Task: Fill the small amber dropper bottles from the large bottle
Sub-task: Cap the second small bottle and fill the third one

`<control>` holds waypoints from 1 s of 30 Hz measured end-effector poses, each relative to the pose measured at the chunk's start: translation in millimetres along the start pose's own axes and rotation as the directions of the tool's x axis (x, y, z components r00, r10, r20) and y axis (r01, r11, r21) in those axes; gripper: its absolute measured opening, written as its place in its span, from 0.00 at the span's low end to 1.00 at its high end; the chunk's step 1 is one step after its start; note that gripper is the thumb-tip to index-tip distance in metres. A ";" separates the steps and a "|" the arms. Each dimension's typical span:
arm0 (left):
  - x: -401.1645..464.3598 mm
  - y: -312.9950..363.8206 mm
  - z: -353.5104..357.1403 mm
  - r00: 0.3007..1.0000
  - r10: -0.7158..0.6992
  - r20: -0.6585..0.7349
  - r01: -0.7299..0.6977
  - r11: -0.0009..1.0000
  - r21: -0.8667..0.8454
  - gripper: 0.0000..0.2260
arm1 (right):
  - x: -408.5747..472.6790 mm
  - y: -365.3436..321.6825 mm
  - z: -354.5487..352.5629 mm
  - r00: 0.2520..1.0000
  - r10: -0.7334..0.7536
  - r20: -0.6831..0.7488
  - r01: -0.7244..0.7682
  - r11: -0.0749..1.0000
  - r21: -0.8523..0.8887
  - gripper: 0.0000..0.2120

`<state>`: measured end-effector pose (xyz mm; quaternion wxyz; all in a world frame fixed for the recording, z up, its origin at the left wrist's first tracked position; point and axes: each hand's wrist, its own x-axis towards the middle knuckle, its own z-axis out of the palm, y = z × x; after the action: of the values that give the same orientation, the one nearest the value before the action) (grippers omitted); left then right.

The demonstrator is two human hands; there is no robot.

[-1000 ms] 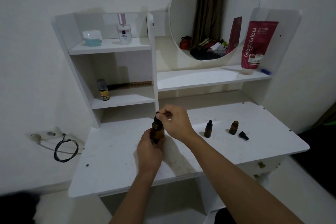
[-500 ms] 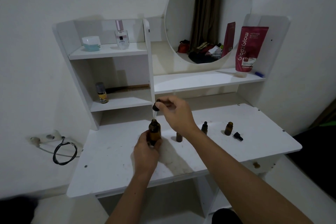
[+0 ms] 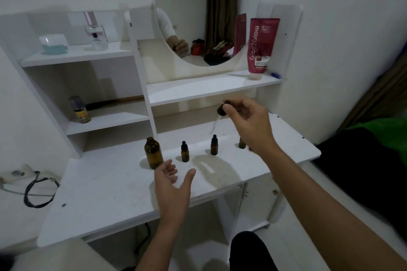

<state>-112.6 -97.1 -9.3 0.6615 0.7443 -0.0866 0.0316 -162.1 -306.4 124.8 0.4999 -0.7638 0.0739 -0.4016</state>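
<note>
1. Large amber glass bottle (image 3: 153, 152), uncapped, stands upright at centre-left of the frame on the white desk top (image 3: 110, 185). Half a second ago the left hand held it; now it stands free.
2. Left hand (image 3: 172, 185), lower centre: released, fingers relaxed and spread, gripping nothing, just in front of the large bottle.
3. Right hand (image 3: 248, 121), right of centre: thumb and fingertips pinch the black rubber-bulb dropper (image 3: 221, 110). Earlier it hovered over the large bottle's neck; it has since travelled right. Its glass tube slants down-left above the row of small bottles.
4. Small amber dropper bottles, capped: one (image 3: 185, 152) at centre, one (image 3: 214, 145) to its right.
5. Third small amber bottle (image 3: 242, 144), partly hidden behind the right wrist; apparently open.
6. Judgement: the dropper is likely loaded and on its way to the open small bottle; whether it holds liquid cannot be told.
</note>
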 end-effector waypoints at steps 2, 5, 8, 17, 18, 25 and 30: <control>-9.9 5.9 24.6 0.992 0.018 0.123 -0.018 1.000 -0.004 0.27 | -2.3 13.7 -22.8 0.998 0.044 -0.040 -0.046 0.998 -0.049 0.08; -18.1 14.8 60.9 0.956 0.055 0.287 -0.067 0.997 0.033 0.26 | -2.9 30.5 -50.8 0.993 0.049 -0.107 -0.060 0.994 -0.096 0.07; -15.3 21.9 94.5 0.908 0.097 0.407 -0.126 0.991 0.045 0.27 | 0.3 44.2 -72.9 0.986 0.064 -0.155 -0.084 0.989 -0.123 0.07; 18.2 16.9 162.0 0.873 0.080 0.482 -0.171 0.974 0.146 0.31 | 15.5 75.4 -88.6 0.983 0.069 -0.171 -0.086 0.992 -0.096 0.06; 21.6 16.1 166.5 0.875 0.078 0.478 -0.169 0.974 0.150 0.30 | 16.3 77.7 -86.7 0.984 0.073 -0.164 -0.087 0.993 -0.081 0.06; 35.2 10.1 184.7 0.897 0.112 0.427 -0.197 0.967 0.161 0.20 | 14.8 94.4 -74.4 0.994 0.070 -0.084 -0.077 0.994 -0.082 0.05; 39.4 7.4 189.4 0.902 0.119 0.416 -0.195 0.970 0.145 0.10 | 13.9 103.7 -64.8 0.997 0.076 -0.011 -0.077 0.989 -0.128 0.04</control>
<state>-87.9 -288.9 -19.0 0.5533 0.7828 -0.2779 -0.0616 -167.4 -409.9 58.5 0.4644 -0.7898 0.1303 -0.3789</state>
